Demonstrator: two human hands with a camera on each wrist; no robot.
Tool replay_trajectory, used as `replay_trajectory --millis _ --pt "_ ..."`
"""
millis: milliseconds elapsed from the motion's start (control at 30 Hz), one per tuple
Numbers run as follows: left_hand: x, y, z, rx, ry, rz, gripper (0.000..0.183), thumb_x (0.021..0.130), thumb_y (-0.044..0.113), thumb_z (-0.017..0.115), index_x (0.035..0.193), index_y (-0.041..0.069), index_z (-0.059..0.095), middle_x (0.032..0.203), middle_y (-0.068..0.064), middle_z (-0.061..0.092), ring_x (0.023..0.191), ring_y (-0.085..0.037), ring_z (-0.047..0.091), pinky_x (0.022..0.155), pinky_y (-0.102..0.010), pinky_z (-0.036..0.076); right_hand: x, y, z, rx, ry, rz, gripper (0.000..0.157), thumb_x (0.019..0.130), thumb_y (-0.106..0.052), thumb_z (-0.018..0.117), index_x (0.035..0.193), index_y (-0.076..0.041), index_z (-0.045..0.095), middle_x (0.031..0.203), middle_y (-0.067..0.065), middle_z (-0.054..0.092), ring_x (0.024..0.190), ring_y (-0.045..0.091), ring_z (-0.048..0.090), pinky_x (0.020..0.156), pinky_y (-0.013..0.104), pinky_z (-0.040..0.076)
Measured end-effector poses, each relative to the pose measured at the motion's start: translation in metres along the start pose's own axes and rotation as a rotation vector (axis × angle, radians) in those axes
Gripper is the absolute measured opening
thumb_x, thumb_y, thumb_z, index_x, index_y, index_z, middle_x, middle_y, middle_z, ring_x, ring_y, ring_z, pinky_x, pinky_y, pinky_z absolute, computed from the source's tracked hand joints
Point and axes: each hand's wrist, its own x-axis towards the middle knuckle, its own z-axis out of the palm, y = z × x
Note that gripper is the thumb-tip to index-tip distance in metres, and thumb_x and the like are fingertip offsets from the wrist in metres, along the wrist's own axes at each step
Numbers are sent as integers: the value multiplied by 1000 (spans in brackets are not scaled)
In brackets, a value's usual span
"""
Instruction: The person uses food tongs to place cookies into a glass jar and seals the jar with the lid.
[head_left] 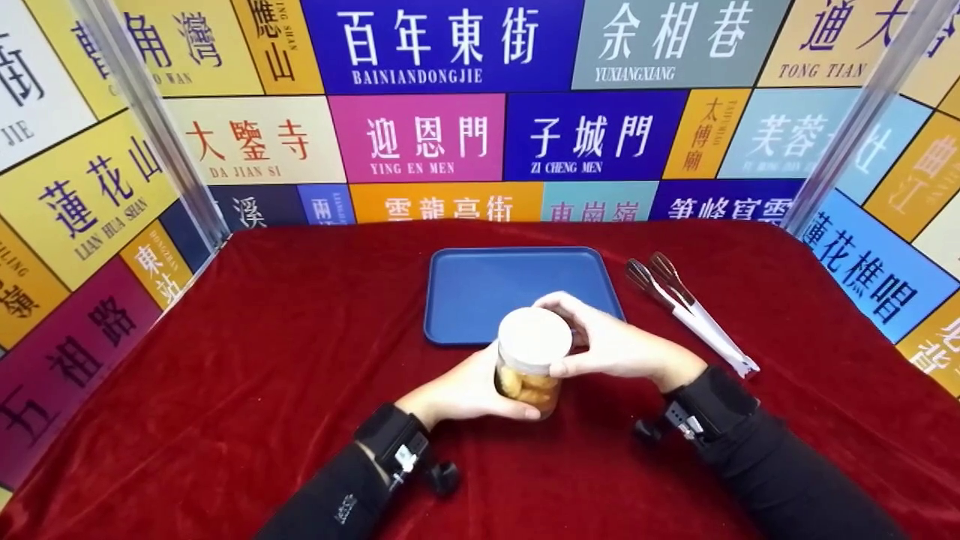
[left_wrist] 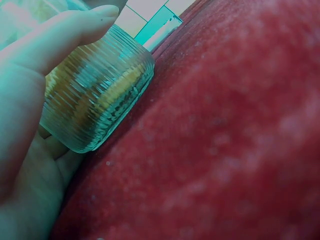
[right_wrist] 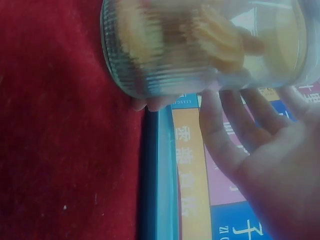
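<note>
A clear ribbed jar (head_left: 529, 390) with a white lid (head_left: 535, 336) stands in front of the blue tray in the head view. Golden piped cookies (right_wrist: 220, 40) show through its wall in the right wrist view. My left hand (head_left: 469, 386) grips the jar's body low down, its thumb across the near side. The right hand (head_left: 619, 345) is curled about the lid, thumb at the near rim and fingers round the far side. In the left wrist view, the jar's ribbed base (left_wrist: 120, 95) sits close over the red cloth.
Behind the jar lies a blue tray (head_left: 495, 281). Tongs (head_left: 694, 315) with white handles and brown tips rest to the right. Red cloth (head_left: 300, 337) covers the table. Panels with street names (head_left: 420, 139) and metal posts (head_left: 855, 112) border it.
</note>
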Motion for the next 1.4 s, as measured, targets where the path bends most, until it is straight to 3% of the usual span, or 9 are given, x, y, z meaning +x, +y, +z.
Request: replay_trajectory --millis 200,467,767,1067,1400 --pt "2 -2 0 -19 -7 16 91 79 13 95 152 21 43 140 2 61 131 -16 59 118 -37 43 0 -6 4 -56 49 20 75 84 -21 94 137 -4 44 135 12 62 122 27 63 102 31 56" --pt "2 -1 0 -12 -1 26 93 79 13 95 154 22 42 141 4 60 132 -16 58 118 -37 43 0 -5 4 -77 35 18 77 86 -21 92 141 -7 41 139 10 61 127 26 60 105 31 54" --pt "1 -1 1 -3 1 16 90 79 13 95 151 21 42 139 3 62 129 -16 60 117 -36 44 -1 1 -4 89 -96 -19 96 93 -28 86 167 -13 27 157 13 49 141 28 53 115 36 47" --pt "1 -2 1 14 7 1 88 79 15 96 149 18 44 138 3 62 128 -15 60 116 -36 44 -1 4 -5 108 -107 -62 77 97 -9 79 163 -9 39 156 12 52 142 25 52 114 38 48" --pt "1 0 0 16 8 4 89 78 17 97 149 22 44 137 4 63 127 -14 60 116 -36 45 0 2 -3 63 -73 -36 76 94 -17 83 158 -9 43 151 12 55 138 25 54 111 37 51"
